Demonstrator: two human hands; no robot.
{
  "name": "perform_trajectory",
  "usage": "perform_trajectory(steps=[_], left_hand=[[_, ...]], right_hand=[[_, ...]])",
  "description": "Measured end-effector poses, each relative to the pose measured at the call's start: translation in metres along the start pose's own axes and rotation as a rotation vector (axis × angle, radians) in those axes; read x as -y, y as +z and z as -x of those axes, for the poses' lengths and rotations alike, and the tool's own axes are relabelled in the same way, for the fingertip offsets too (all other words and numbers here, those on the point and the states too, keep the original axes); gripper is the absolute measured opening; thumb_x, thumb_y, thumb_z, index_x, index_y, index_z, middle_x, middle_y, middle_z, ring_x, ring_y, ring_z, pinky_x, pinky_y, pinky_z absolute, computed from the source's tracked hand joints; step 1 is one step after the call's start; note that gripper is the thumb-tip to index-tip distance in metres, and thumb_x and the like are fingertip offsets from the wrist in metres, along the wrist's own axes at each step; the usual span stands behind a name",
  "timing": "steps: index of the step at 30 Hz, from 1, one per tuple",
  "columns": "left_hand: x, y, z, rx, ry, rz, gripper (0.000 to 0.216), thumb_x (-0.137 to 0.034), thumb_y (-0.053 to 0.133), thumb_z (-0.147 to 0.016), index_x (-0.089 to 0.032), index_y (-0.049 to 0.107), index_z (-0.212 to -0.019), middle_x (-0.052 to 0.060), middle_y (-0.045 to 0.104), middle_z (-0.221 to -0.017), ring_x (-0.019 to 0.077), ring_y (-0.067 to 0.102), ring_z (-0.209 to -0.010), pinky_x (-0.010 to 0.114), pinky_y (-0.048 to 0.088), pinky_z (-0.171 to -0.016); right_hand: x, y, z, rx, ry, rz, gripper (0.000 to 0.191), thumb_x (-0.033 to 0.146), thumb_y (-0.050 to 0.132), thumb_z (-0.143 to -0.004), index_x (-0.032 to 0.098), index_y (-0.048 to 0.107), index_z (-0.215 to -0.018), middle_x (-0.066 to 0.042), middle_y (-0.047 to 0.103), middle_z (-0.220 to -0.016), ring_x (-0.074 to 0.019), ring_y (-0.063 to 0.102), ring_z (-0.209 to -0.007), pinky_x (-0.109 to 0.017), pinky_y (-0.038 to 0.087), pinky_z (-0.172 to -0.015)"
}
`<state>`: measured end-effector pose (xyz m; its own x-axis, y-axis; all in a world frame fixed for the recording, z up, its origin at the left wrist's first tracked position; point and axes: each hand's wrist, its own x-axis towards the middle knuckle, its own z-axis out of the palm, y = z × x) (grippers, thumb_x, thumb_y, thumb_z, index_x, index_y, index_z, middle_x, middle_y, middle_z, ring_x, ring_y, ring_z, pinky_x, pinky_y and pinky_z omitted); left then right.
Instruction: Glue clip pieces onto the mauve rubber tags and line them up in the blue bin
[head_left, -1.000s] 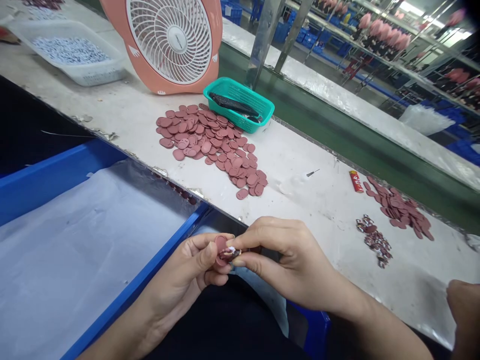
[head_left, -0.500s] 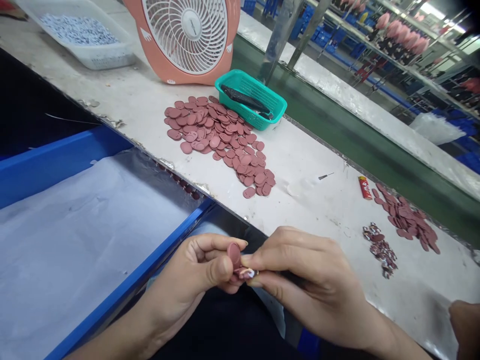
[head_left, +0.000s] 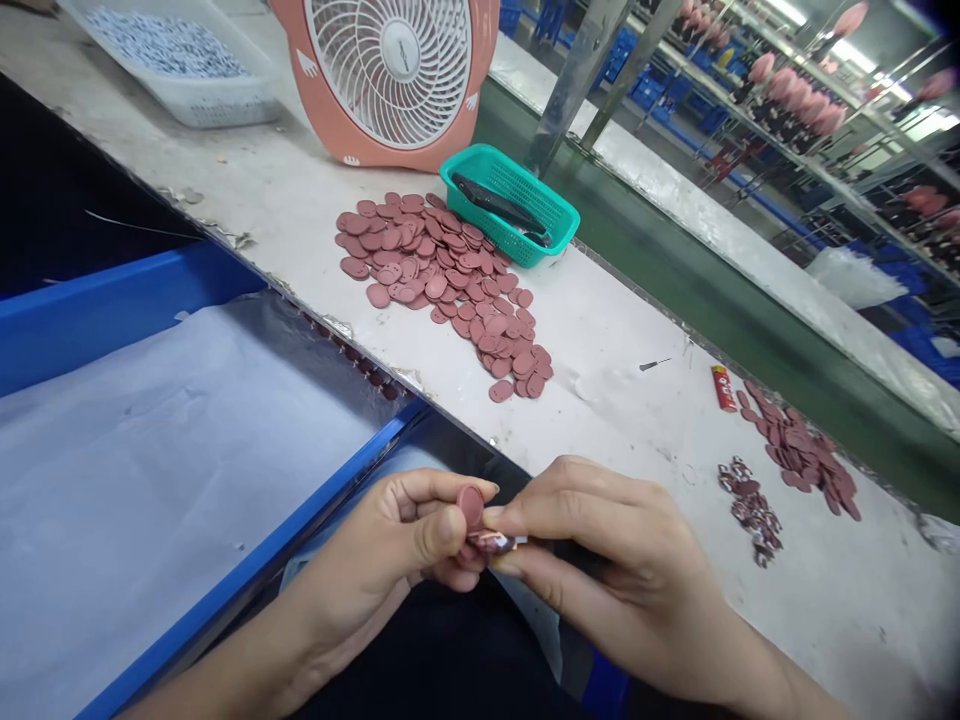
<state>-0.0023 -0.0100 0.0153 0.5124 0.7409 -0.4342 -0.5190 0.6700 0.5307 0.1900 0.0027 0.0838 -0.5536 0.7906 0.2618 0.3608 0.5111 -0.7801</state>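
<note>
My left hand (head_left: pixel 390 550) pinches a small pink oval disc (head_left: pixel 471 505) between thumb and fingers, just below the table edge. My right hand (head_left: pixel 622 565) meets it from the right, its fingertips closed on a small printed piece (head_left: pixel 501 542) held against the disc. A big heap of the same pink oval discs (head_left: pixel 442 275) lies on the white table (head_left: pixel 600 330) ahead. To the right sit a smaller heap of pink discs (head_left: pixel 799 450) and a little pile of printed pieces (head_left: pixel 750 505).
A pink fan (head_left: pixel 394 70) stands at the back beside a teal basket (head_left: pixel 510 205) holding a dark object. A white tray (head_left: pixel 180 50) of small pale parts is far left. A blue bin (head_left: pixel 150 440) lined with white sheet lies at my left. A red lighter (head_left: pixel 723 387) lies near a pin (head_left: pixel 654 364).
The view has drifted slightly left and down. My hands stay together, and the pink disc now stands more upright between my left fingers with the printed piece below it.
</note>
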Motion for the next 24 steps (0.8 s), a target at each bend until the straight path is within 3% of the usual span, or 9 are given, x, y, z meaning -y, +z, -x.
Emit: perform_trajectory(steps=[6, 13, 24], left_hand=[[-0.001, -0.007, -0.003, 0.039, -0.019, 0.049, 0.029, -0.044, 0.09, -0.068, -0.02, 0.082, -0.081, 0.0, 0.068, -0.066, 0.0082, 0.059, -0.058, 0.015, 0.055, -0.056], [0.0, -0.008, -0.004, 0.022, -0.041, 0.076, 0.031, -0.042, 0.092, -0.066, -0.018, 0.082, -0.082, 0.001, 0.07, -0.067, 0.0079, 0.061, -0.056, 0.013, 0.055, -0.052], [0.001, -0.006, -0.006, -0.049, -0.07, 0.111, 0.034, -0.037, 0.095, -0.061, -0.016, 0.082, -0.085, 0.001, 0.07, -0.062, 0.008, 0.063, -0.053, 0.013, 0.055, -0.052]], right_hand=[[-0.005, 0.0, 0.001, -0.011, 0.06, -0.006, 0.043, 0.027, 0.08, -0.085, 0.021, 0.066, -0.125, -0.004, 0.073, -0.099, -0.0127, 0.067, -0.084, -0.023, 0.057, -0.076], [-0.015, 0.007, 0.005, -0.077, 0.081, -0.071, 0.018, 0.021, 0.072, -0.092, 0.023, 0.076, -0.11, -0.002, 0.069, -0.085, -0.0108, 0.067, -0.073, -0.021, 0.057, -0.065], [-0.018, 0.012, 0.001, -0.093, 0.064, -0.116, 0.015, 0.018, 0.074, -0.089, 0.023, 0.078, -0.103, -0.003, 0.073, -0.081, -0.011, 0.066, -0.067, -0.022, 0.055, -0.061]])
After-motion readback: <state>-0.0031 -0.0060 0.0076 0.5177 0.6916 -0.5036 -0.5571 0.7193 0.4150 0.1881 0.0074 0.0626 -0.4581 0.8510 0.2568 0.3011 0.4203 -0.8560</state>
